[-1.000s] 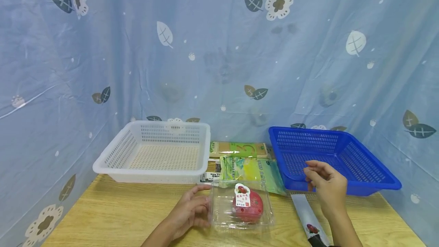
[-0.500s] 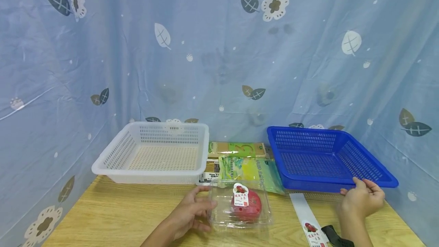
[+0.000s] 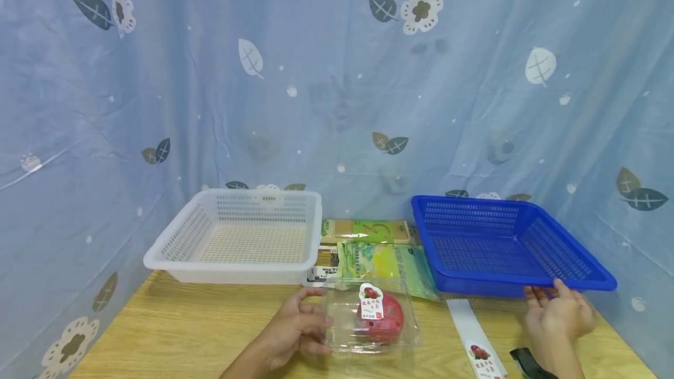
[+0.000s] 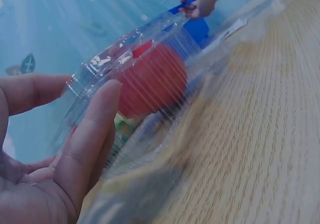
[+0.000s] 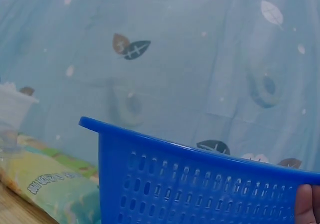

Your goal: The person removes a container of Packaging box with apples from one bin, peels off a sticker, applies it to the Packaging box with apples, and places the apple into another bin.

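A clear plastic clamshell box [image 3: 341, 323] with a white sticker on its lid stands on the table in the head view. Inside is a round red apple-like thing [image 3: 391, 316], large in the left wrist view. My left hand [image 3: 295, 327] holds the box's left edge between thumb and fingers. At the far right, my right hand [image 3: 559, 316] grips the front rim of an empty blue plastic basket [image 3: 474, 283], thumb over the rim and fingers under it. The right wrist view shows the blue basket's slotted wall [image 5: 170, 184] and only part of that hand.
A white slotted basket [image 3: 239, 275] stands at the back left. Between the baskets lie a yellow-green bag [image 3: 387, 262] and a brown-green packet [image 3: 368, 230]. A white strip with a fruit print [image 3: 468, 326] lies on the wooden table [image 3: 174, 332]. A blue patterned curtain [image 3: 337, 75] hangs behind.
My right hand has gone from above the white strip rightward to the blue basket's front rim and taken hold of it. The left hand and the clamshell box have hardly moved.
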The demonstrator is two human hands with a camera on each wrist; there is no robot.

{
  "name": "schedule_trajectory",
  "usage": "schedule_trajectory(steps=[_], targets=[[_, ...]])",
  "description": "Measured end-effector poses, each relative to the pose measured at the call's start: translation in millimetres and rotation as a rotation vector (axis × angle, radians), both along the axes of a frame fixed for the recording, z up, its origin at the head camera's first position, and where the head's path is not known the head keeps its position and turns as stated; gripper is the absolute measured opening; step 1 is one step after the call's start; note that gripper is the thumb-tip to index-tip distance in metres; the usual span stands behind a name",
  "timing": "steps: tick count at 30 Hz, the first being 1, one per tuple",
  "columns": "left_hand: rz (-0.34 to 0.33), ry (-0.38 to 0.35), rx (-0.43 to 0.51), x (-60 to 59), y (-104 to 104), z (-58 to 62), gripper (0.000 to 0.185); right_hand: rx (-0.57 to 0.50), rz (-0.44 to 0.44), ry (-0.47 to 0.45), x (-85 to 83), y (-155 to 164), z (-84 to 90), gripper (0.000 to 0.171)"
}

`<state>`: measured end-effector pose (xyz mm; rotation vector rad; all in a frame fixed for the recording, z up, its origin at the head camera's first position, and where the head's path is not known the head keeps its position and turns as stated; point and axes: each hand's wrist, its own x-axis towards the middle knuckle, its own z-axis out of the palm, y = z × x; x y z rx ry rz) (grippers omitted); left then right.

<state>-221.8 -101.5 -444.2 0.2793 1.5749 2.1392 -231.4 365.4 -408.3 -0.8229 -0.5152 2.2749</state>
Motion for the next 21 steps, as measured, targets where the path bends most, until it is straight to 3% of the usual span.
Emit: schedule_trajectory(steps=[8, 21], targets=[[0.022, 0.030, 0.008, 2.4, 1.6, 5.1, 0.081, -0.010, 0.017, 0.069, 2.6, 1.4, 2.6, 0.017], [0.036, 0.038, 0.025, 4.5, 6.0, 21.0, 0.079, 0.002, 0.044, 0.110, 4.9, -0.1, -1.7, 0.023]])
